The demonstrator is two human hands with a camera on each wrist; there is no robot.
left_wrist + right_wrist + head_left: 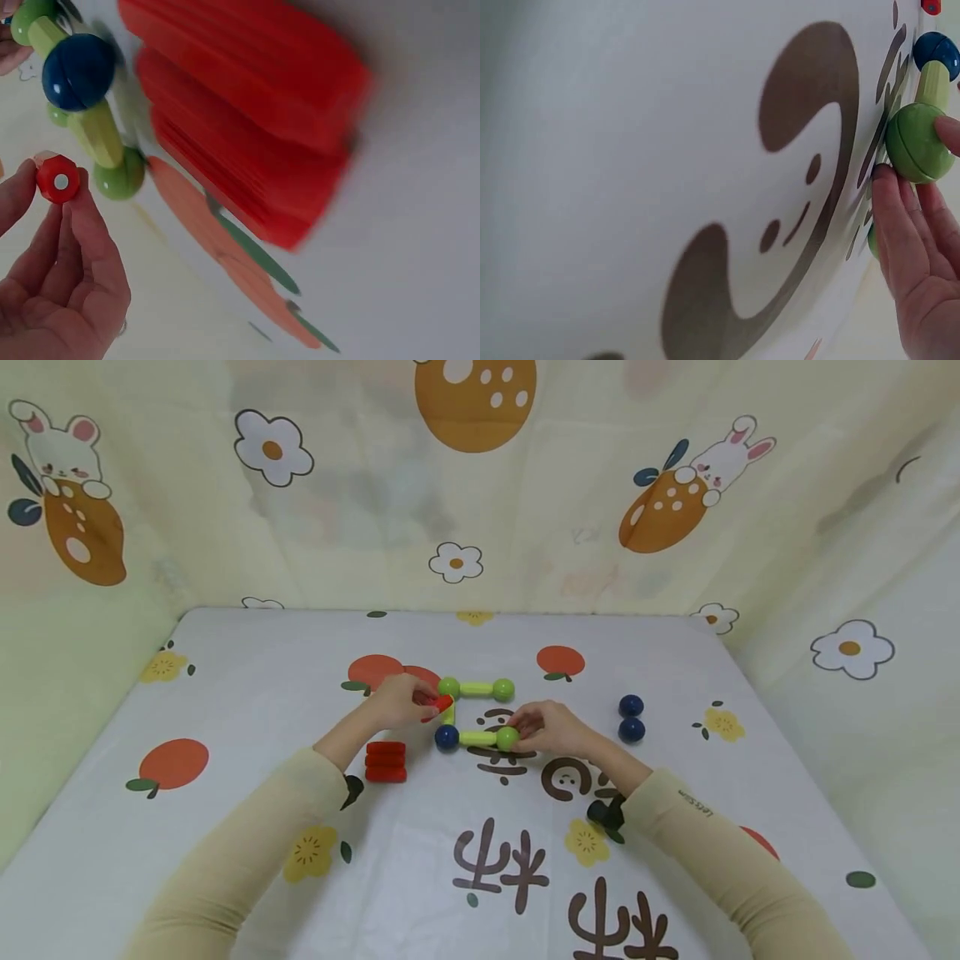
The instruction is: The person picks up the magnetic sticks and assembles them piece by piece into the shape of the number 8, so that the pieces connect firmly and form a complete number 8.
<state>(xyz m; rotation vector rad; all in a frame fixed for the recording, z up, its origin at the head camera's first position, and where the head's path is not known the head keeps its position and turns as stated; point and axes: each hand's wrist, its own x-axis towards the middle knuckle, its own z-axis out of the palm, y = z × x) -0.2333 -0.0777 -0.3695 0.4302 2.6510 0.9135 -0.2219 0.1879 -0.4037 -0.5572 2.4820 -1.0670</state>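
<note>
Between thumb and fingertips the left hand (402, 701) pinches a red rod (444, 702), whose round end faces the camera in the left wrist view. The rod is held above a joined shape: green balls (503, 690) and a blue ball (447, 737) linked by yellow-green rods (477, 738), open on its right side. The right hand (551, 728) holds the near right green ball (919, 142) with thumb and fingers. In the left wrist view the left hand (67, 277) is beside the blue ball (78, 72).
Several red rods (386, 762) lie side by side left of the shape, near the left forearm. Two dark blue balls (632, 718) sit to the right, beyond the right hand. A patterned cloth covers the table (247, 693), and a curtain (360, 510) hangs behind it.
</note>
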